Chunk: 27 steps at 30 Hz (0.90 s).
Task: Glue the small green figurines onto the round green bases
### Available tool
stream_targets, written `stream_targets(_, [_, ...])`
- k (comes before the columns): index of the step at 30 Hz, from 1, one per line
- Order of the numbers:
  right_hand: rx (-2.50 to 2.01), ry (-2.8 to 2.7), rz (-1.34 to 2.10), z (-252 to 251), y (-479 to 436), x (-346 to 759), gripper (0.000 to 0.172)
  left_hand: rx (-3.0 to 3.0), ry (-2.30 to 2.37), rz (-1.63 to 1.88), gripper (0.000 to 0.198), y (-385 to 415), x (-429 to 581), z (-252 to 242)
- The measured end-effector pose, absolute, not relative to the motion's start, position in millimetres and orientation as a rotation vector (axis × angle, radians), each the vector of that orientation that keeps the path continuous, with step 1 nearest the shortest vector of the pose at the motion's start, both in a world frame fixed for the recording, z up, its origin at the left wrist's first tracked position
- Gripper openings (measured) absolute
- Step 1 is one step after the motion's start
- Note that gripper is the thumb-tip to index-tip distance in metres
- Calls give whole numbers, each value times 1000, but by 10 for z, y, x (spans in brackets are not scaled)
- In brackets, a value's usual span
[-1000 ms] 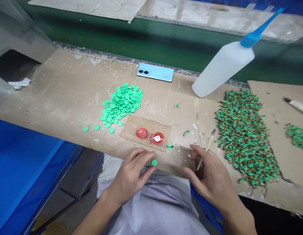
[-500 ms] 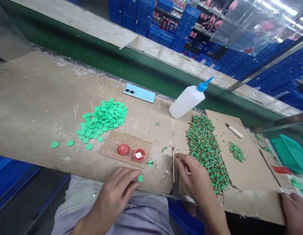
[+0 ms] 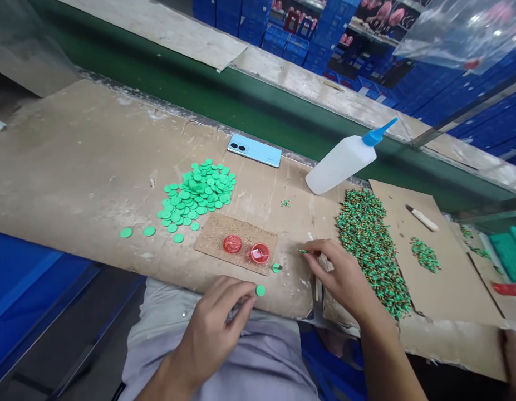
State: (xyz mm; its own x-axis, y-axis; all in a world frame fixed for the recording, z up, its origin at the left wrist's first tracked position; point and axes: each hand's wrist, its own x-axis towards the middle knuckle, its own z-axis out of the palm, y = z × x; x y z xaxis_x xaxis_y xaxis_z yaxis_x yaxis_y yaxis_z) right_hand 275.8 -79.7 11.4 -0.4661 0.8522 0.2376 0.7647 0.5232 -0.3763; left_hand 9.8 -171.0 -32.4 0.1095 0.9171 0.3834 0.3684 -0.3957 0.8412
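The left hand [image 3: 211, 328] holds a flat green plastic disc [image 3: 260, 290] in a narrow grip; the right hand [image 3: 337, 275] pinches a tiny green piece [image 3: 302, 251] above the tan cardboard desk [image 3: 116, 167].

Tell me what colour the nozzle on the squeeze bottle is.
The squeeze bottle's nozzle is bright blue, and it shows best in the head view.

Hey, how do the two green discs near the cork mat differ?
The plain disc sits at the left hand's fingertips, while the spotted disc lies apart from that hand, just off the corner of the cork mat. The plain disc shows no mark; the spotted disc has a dark spot. Both are flat, round and green.
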Motion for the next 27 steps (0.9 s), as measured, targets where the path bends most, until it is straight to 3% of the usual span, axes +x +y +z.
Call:
stream_targets(4, [-1116, -2232, 456, 249, -1155, 2591, 18, 1738, 1226, 1296, 16, -1716, 185, -136])
stream_targets(9, [-877, -2231, 405, 259, -1497, 2406, 39, 1587, 1154, 1309, 17, -1722, 267, 57])
stream_targets(14, [-901, -2206, 425, 149, -1626, 2362, 40, 1550, 1144, 1277, 5, -1736, 263, 43])
stream_targets(20, [-810, -2016, 858, 24, -1616, 2321, 39, 1647, 1059, 1217, 3, -1734, 204, -31])
stream_targets(27, [-1204, -1994, 624, -70, -1651, 2300, 29, 2050, 1526, 947, 17, -1682, 269, -206])
